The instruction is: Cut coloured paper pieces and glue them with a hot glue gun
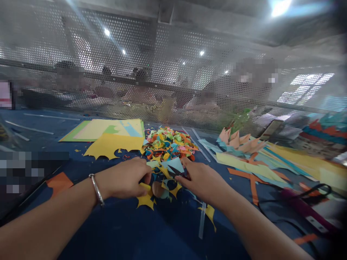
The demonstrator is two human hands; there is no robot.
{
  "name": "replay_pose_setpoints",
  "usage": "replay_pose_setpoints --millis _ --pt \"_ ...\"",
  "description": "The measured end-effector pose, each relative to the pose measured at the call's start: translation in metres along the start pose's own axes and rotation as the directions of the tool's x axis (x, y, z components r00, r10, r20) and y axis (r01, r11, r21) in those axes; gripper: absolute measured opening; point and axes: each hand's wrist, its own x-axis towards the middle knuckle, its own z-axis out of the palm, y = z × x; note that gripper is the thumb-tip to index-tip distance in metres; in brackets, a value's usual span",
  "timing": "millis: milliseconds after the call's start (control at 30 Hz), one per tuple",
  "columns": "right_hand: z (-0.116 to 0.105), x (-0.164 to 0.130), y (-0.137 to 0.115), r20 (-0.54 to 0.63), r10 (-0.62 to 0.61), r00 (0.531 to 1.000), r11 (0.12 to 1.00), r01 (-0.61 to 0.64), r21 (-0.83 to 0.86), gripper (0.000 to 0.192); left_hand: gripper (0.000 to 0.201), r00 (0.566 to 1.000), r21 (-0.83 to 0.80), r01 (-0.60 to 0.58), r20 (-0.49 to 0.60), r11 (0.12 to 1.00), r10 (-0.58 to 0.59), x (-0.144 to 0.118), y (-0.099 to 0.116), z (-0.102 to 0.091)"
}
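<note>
My left hand [125, 179], with a metal bangle on the wrist, is curled over small yellow and blue paper cut-outs [165, 182] on the blue table [116, 231], pinching a yellow piece [145, 186]. My right hand [202, 179] lies flat just to the right, fingers reaching toward a pale blue scrap [173, 164] at the pile's near edge. A heap of mixed coloured paper scraps [169, 144] sits just beyond both hands.
Yellow and green paper sheets [108, 135] lie at the back left. Folded peach paper shapes [241, 141] and long strips [252, 171] spread to the right, with a black cable [314, 191] near them. A perforated metal screen [173, 72] closes the table's far side; people sit behind it.
</note>
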Motion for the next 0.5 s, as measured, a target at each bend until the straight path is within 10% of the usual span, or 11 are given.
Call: replay_pose_setpoints --millis 267,500 --pt "-0.008 -0.003 -0.004 -0.204 0.043 0.978 0.998 -0.049 -0.026 0.039 0.016 0.990 -0.413 0.067 -0.088 0.908 -0.113 0.011 -0.013 -0.001" --pt "-0.011 -0.009 -0.014 -0.354 -0.307 0.883 0.922 0.368 0.118 0.030 0.015 0.953 -0.984 0.056 0.002 0.169 -0.304 0.021 0.002 0.006"
